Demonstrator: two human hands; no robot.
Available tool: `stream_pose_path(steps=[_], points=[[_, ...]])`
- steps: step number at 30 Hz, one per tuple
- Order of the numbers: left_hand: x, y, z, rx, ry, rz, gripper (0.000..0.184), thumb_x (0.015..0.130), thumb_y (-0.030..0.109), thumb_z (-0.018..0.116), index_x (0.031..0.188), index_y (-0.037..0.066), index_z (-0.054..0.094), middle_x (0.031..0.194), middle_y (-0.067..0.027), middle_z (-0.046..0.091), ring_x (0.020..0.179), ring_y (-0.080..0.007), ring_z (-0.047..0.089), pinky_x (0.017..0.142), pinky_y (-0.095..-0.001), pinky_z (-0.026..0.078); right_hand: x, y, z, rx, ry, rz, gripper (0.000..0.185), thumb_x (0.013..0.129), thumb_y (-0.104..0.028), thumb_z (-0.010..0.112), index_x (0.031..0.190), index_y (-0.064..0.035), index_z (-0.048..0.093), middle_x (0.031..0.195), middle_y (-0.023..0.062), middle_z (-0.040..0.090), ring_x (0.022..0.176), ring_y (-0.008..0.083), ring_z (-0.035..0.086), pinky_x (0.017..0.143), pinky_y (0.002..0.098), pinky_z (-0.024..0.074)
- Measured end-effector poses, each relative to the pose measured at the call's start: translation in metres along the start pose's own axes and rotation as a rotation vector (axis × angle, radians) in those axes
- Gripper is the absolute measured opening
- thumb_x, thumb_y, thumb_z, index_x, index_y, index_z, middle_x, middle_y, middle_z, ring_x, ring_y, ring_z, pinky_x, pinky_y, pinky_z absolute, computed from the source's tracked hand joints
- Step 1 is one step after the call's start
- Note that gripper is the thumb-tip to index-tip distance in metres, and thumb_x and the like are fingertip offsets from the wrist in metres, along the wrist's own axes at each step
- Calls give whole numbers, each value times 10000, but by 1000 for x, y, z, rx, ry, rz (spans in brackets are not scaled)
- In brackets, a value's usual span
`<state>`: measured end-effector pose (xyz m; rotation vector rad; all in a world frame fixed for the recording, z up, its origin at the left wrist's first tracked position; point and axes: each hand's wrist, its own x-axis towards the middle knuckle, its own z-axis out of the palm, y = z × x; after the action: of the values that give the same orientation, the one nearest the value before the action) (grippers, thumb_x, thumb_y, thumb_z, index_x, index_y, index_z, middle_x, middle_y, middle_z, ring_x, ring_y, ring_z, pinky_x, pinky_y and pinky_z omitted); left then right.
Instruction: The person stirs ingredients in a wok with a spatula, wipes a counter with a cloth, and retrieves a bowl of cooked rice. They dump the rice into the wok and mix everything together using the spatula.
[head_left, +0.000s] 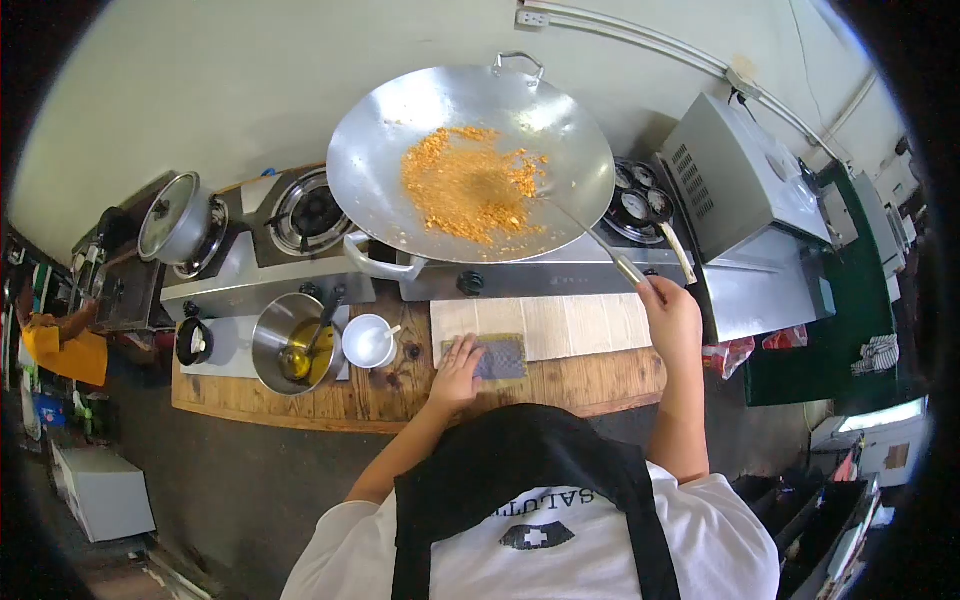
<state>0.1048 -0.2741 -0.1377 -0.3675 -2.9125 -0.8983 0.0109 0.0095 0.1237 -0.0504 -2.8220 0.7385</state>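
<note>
A large metal wok (380,110) sits on the stove, holding crumbly orange food (465,190). My right hand (670,312) is closed round the handle of a metal spatula (600,240), whose far end reaches into the wok beside the food. My left hand (458,372) lies flat, fingers spread, on the left part of a folded grey cloth (502,360) at the edge of the wooden counter (590,385). Beneath the cloth is part of a cream mat (570,325).
Left of my left hand stand a white bowl (369,341) and a steel pot (268,345) with yellow liquid and a ladle. A lidded pot (178,225) is on the left burner. A small pan (640,205) and a grey appliance (735,180) are at the right.
</note>
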Motion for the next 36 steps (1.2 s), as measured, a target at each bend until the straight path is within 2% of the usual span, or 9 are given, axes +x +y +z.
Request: stream_pose_path(steps=[2,13,17,28,29,30,32,34,36], points=[[-1,0,-2,1,-18,0,594,713,100,619,1270,69,413,1428,-149,249,1326,-361,213,1077,-440,221,-6,-5,-4,-4,-24,25,291,817,-286,602,936,-27,659,783,194,631,729,334,621,658,385,474],[4,9,-5,56,-58,-15,557,724,84,624,1246,48,434,1410,-159,282,1321,-354,232,1065,-455,235,-27,13,-65,95,-17,205,307,819,-244,595,955,28,631,765,210,617,719,301,625,672,345,461],[6,12,-4,54,-59,-2,566,720,50,618,1252,38,426,1411,-167,279,1322,-366,226,1068,-448,232,-56,69,-122,284,67,259,279,827,-189,596,959,53,635,686,25,578,631,89,505,575,247,405],[15,32,10,70,-6,-86,587,645,-12,610,1210,31,458,1405,-192,271,1295,-398,254,1071,-460,219,-156,266,-255,-21,471,679,275,858,-200,576,945,53,638,593,-30,443,546,55,392,486,220,289],[14,33,15,90,18,-103,590,643,-16,607,1212,31,459,1411,-195,257,1296,-398,252,1070,-460,220,-160,289,-257,-114,471,747,283,853,-224,581,928,42,644,565,18,460,535,81,410,491,243,318],[14,36,21,110,42,-120,594,641,-19,605,1214,31,460,1417,-198,243,1298,-399,249,1070,-460,221,-163,315,-255,-272,463,810,297,837,-259,592,920,19,654,609,114,567,559,179,538,545,301,406],[11,44,30,266,110,-179,651,631,-23,607,1254,47,431,1426,-210,216,1299,-405,243,1067,-460,228,-165,366,-244,-386,461,837,310,818,-298,597,926,-15,665,755,186,633,704,302,630,648,363,467],[9,56,38,323,189,-268,710,631,-21,614,1298,69,390,1430,-224,195,1300,-411,235,1063,-461,237,-148,388,-226,-498,397,965,314,806,-319,598,926,-39,673,847,193,642,804,343,627,713,394,483],[7,65,43,291,279,-394,771,641,-15,626,1347,95,337,1429,-240,183,1301,-417,226,1059,-462,246,-133,428,-200,-540,340,987,306,801,-331,595,872,-46,680,811,194,641,790,332,629,706,406,485]])
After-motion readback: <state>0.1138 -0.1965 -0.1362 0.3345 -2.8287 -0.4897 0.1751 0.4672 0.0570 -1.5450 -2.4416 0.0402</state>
